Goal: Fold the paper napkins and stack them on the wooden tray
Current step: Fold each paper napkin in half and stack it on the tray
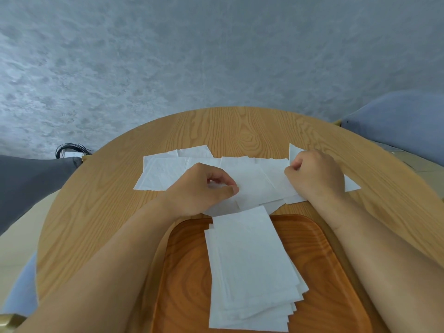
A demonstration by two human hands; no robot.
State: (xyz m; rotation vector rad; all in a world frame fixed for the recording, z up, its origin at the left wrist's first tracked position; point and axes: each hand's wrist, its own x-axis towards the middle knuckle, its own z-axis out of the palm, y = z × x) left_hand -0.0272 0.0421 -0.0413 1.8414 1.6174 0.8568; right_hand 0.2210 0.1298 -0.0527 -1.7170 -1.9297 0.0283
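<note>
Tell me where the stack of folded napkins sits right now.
In the head view, the stack of folded napkins lies on the wooden tray, at the near edge of the table between the person's forearms, just in front of the unfolded napkins.

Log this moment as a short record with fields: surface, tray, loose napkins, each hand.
surface: round wooden table
tray: wooden tray at the near edge, holding a stack of folded napkins
loose napkins: unfolded napkins spread overlapping beyond the tray
left hand: pinching a napkin edge
right hand: curled on a napkin at the right end
</note>
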